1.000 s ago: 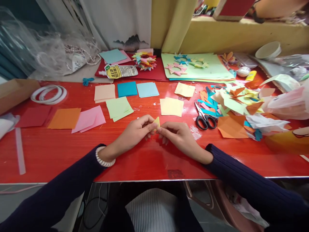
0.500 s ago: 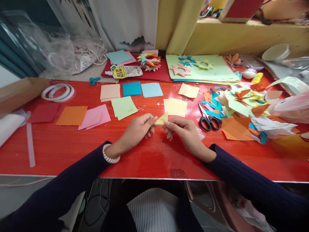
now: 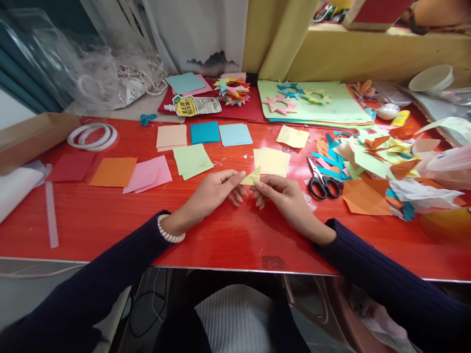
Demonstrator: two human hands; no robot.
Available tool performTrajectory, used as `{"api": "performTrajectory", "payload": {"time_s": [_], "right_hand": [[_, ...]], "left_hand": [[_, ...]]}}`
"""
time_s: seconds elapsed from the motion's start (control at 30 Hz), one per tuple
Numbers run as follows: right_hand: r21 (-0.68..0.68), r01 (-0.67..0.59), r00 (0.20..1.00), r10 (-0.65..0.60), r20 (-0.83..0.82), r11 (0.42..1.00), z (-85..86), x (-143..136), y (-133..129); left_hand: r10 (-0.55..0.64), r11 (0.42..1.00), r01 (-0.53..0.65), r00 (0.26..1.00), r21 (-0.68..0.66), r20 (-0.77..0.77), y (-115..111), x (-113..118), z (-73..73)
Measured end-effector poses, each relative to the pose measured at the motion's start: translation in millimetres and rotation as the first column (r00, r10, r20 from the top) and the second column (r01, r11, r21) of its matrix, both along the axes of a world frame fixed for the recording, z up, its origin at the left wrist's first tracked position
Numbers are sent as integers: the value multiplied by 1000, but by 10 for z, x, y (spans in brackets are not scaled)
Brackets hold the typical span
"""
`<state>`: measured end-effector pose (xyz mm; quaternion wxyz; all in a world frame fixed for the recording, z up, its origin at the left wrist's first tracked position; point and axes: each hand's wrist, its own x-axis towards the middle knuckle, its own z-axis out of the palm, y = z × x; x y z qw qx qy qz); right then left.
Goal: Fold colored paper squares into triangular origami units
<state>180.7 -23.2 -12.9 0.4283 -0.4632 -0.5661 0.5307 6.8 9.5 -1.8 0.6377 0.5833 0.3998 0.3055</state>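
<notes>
A small folded piece of yellow paper (image 3: 252,177) is held up over the front middle of the red table. My left hand (image 3: 220,189) pinches its left end between thumb and fingers. On its right end, the thumb and forefinger of my right hand (image 3: 281,196) are closed. Just beyond lies a stack of pale yellow paper squares (image 3: 272,162), with a creased yellow sheet (image 3: 293,136) behind it. Black-handled scissors (image 3: 324,184) rest to the right of my right hand. Light green squares (image 3: 192,161) lie beyond my left forearm.
Pink (image 3: 149,175), orange (image 3: 113,171) and red squares (image 3: 71,166) lie to the left, near white tape rings (image 3: 92,137). Coloured scraps (image 3: 371,157) pile up at right. Folded paper rings (image 3: 281,104) sit on green sheets (image 3: 342,110) at the back, beside a glue pouch (image 3: 196,106).
The whole view has shifted slightly, so the table's things appear a little further right. Both hands keep their pinch on the yellow paper, whose folded flap now looks narrower and more slanted.
</notes>
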Motion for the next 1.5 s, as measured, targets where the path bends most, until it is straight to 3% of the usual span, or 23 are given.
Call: {"api": "performTrajectory", "payload": {"time_s": [0.17,0.5,0.8,1.1,1.3,1.5], "right_hand": [[-14,-50,997,50,55,999,10,0,11],[-2,-28,1000,28,-1,1000,-3,0,-3],[12,7,1000,-6,-26,1000,6,-2,-10],[-10,-9,999,8,-53,1000,6,-8,-4],[-15,-9,1000,9,25,1000,0,10,-4],[-6,-67,987,67,144,998,9,4,-22]], "left_hand": [[24,999,-25,1000,37,18,-7,-6,-19],[46,989,-40,998,144,-40,-38,-25,-39],[-17,975,63,977,211,-211,-34,-46,-29],[-74,969,115,979,220,-189,-18,-56,-37],[-77,977,111,980,182,-185,13,-67,-23],[-72,957,140,963,253,-260,3,-57,-20]]}}
